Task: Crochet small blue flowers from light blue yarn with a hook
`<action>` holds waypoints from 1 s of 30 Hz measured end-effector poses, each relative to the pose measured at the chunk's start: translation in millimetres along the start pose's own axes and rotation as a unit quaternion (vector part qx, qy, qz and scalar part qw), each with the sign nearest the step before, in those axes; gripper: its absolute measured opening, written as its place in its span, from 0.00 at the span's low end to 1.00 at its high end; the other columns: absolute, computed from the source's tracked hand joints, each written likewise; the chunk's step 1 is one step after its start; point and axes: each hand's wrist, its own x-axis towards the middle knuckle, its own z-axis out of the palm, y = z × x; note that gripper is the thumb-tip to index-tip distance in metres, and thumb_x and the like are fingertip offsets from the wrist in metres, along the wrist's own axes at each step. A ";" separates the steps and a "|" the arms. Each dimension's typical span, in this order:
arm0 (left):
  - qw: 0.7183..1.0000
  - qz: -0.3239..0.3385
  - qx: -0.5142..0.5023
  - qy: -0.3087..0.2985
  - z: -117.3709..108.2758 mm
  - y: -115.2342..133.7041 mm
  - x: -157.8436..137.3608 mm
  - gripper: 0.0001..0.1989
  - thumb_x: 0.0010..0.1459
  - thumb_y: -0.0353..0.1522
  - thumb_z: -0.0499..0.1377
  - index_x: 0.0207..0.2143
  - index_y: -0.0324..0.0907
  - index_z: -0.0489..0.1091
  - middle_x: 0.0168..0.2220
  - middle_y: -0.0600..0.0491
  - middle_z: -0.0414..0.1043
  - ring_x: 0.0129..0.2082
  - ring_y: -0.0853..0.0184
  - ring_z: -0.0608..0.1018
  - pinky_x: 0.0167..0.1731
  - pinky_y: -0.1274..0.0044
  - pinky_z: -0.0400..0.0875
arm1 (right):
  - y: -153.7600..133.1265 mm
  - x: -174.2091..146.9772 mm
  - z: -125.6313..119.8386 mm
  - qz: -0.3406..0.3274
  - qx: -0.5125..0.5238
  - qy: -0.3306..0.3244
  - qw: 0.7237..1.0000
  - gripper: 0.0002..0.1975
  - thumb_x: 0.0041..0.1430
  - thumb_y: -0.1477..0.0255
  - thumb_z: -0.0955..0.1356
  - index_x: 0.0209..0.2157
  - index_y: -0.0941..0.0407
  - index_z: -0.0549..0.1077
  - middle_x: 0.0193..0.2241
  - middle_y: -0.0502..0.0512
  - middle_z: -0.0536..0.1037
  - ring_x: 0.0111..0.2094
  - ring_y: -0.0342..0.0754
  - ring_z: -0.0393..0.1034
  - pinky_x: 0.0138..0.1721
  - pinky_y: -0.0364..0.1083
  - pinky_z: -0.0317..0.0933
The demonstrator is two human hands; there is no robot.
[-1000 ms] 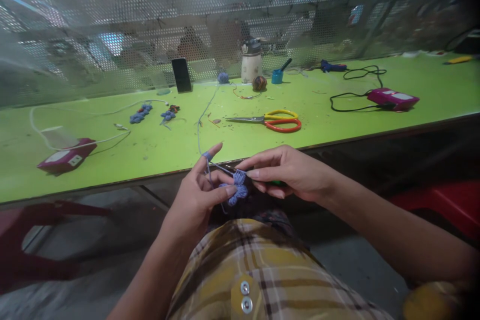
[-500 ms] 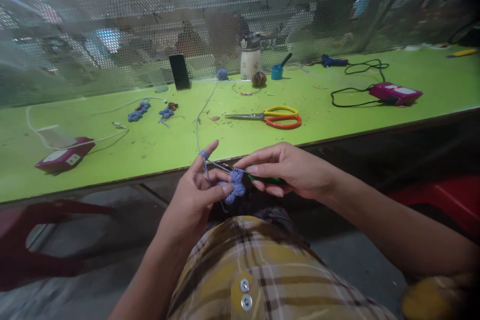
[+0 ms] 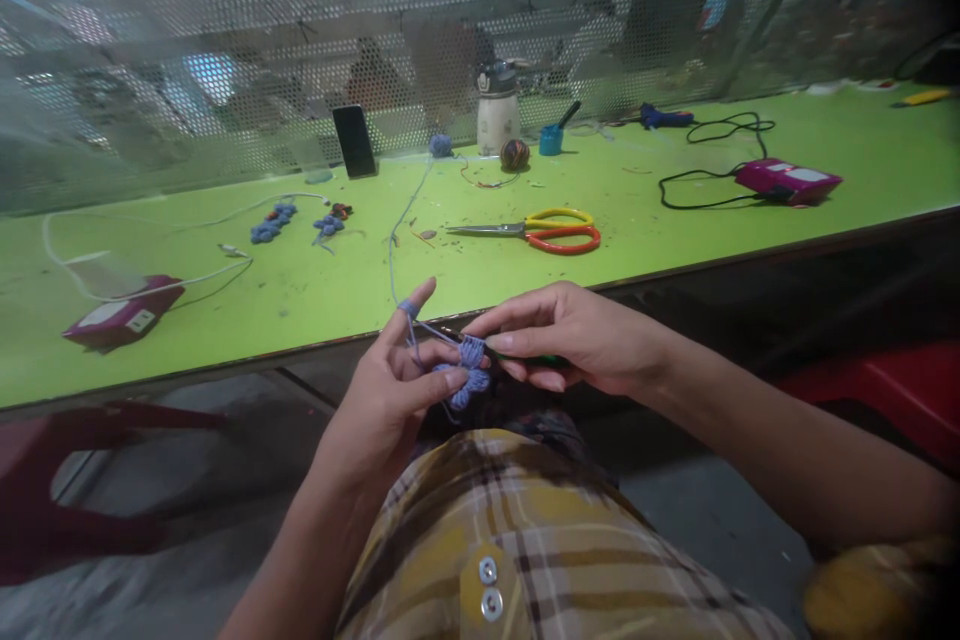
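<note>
My left hand (image 3: 397, 375) pinches a small blue crochet piece (image 3: 470, 382) with rounded petals, just in front of the table edge. Blue yarn (image 3: 392, 255) wraps round its raised index finger and runs back over the table to a blue yarn ball (image 3: 440, 146). In my right hand (image 3: 574, 335) is a crochet hook with a green handle (image 3: 551, 360), mostly covered by the fingers. Several yarn loops sit on the hook's shaft at the top of the piece. The hook's tip points left towards the taut yarn.
Scissors (image 3: 525, 230) lie on the green table (image 3: 315, 310). Behind them are a multicoloured yarn ball (image 3: 514, 155), a bottle (image 3: 498, 115), a blue pot (image 3: 551, 140) and a phone (image 3: 354, 141). Finished-looking blue crochet pieces (image 3: 274, 222) lie left. Magenta power strips (image 3: 787, 181) with cables flank both sides.
The right hand and hook have shifted slightly left, closer to the crochet piece. The left hand keeps its grip, and the whole view has moved a little.
</note>
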 end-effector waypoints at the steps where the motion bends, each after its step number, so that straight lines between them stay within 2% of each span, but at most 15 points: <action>1: 1.000 -0.003 0.000 -0.002 0.3 0.3 -0.2 0.55 0.43 0.18 0.69 0.69 0.40 0.45 0.28 0.53 0.81 0.27 0.69 0.81 0.30 0.83 0.74 | -0.1 0.0 0.4 0.000 -0.003 0.003 1.000 0.14 0.55 0.74 0.71 0.45 0.63 0.78 0.18 0.48 0.73 0.13 0.35 0.58 0.14 0.36 0.42; 8: 1.000 -0.003 -0.010 -0.010 0.2 0.2 -0.4 0.54 0.44 0.16 0.68 0.69 0.39 0.44 0.27 0.53 0.81 0.26 0.70 0.80 0.30 0.83 0.74 | -0.3 0.1 2.5 -0.001 -0.020 0.019 1.000 0.14 0.56 0.74 0.71 0.44 0.63 0.79 0.17 0.48 0.72 0.13 0.35 0.58 0.13 0.35 0.43; 15: 1.000 0.003 -0.003 0.005 -0.5 0.1 -1.6 0.52 0.43 0.17 0.69 0.68 0.39 0.49 0.27 0.54 0.80 0.26 0.70 0.80 0.30 0.82 0.74 | 3.8 2.5 2.4 -0.012 -0.017 0.025 0.999 0.13 0.55 0.73 0.73 0.43 0.62 0.80 0.17 0.48 0.73 0.13 0.35 0.58 0.13 0.36 0.45; 23: 1.000 0.003 -0.007 0.006 -1.6 -0.7 -2.5 0.53 0.43 0.16 0.68 0.68 0.40 0.47 0.27 0.54 0.80 0.28 0.69 0.81 0.30 0.82 0.74 | 3.7 2.2 4.2 -0.011 -0.019 0.027 0.999 0.13 0.55 0.74 0.72 0.42 0.62 0.80 0.17 0.48 0.73 0.12 0.35 0.59 0.12 0.35 0.46; 30: 1.000 0.006 0.004 0.007 -1.7 -0.3 -2.8 0.50 0.44 0.17 0.68 0.67 0.40 0.51 0.27 0.54 0.80 0.29 0.68 0.81 0.33 0.80 0.75 | 2.6 1.6 3.8 -0.011 -0.018 0.019 1.000 0.13 0.55 0.73 0.71 0.43 0.63 0.80 0.17 0.49 0.73 0.12 0.35 0.59 0.12 0.36 0.44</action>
